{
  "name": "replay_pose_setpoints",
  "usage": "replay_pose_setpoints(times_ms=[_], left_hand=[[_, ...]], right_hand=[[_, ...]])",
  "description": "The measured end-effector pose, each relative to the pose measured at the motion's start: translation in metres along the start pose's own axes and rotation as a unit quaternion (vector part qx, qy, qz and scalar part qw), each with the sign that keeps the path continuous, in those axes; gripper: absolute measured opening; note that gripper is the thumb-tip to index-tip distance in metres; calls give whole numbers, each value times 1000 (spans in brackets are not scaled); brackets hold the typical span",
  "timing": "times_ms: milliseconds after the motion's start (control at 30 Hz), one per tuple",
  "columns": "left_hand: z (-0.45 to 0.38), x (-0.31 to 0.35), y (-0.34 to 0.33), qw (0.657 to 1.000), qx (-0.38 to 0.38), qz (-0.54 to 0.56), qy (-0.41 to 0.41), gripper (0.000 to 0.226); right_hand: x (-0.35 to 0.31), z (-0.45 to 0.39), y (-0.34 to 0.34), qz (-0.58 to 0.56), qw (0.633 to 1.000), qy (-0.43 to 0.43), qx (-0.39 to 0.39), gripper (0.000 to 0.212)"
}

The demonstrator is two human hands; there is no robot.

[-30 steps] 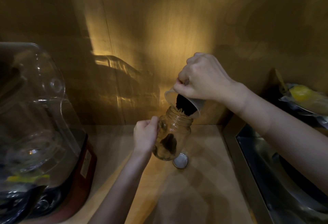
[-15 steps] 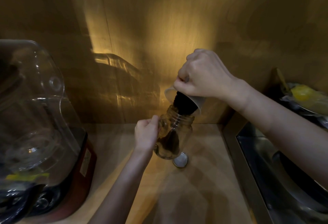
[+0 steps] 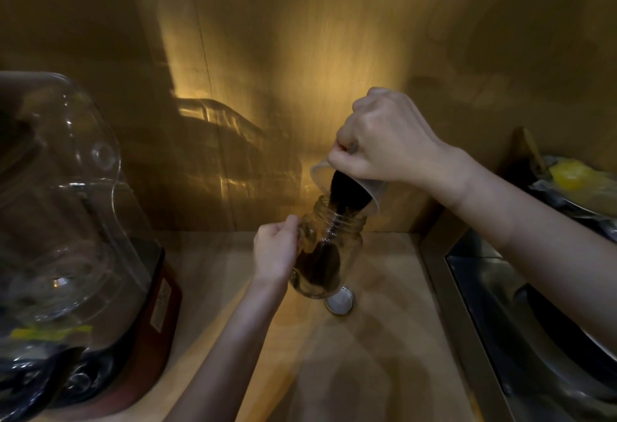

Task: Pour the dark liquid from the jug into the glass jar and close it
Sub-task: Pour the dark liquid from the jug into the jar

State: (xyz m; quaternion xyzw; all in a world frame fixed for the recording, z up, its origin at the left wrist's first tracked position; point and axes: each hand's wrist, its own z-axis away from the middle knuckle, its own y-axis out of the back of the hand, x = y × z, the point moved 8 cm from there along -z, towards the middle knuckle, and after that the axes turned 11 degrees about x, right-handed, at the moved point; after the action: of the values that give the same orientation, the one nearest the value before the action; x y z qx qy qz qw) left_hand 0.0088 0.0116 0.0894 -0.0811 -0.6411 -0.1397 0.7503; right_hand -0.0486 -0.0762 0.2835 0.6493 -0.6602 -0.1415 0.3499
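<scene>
More dark liquid (image 3: 320, 264) fills the glass jar (image 3: 329, 254), left hand (image 3: 275, 251) clamped on it, right hand (image 3: 384, 137) clamped on jug (image 3: 347, 188); no writing legible.

The right hand (image 3: 384, 141) covers most of the tilted translucent plastic jug (image 3: 354, 184), so its handle cannot be made out. The round metal lid (image 3: 340, 303) lies partly behind the clear glass jar (image 3: 329, 254). The clear-domed blender (image 3: 66, 221) is cut off at the left edge.

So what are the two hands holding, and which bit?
The right hand grips the tipped jug around its upper side. The left hand steadies the glass jar, fingers on its left side just below the neck.
</scene>
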Motion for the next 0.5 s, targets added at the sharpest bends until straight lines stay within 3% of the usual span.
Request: replay_pose_setpoints(times_ms=[500], left_hand=[[-3,-4,1,1000,7,-1,5,45]], right_hand=[[-2,-1,-3,6,1000,6,-3,33]])
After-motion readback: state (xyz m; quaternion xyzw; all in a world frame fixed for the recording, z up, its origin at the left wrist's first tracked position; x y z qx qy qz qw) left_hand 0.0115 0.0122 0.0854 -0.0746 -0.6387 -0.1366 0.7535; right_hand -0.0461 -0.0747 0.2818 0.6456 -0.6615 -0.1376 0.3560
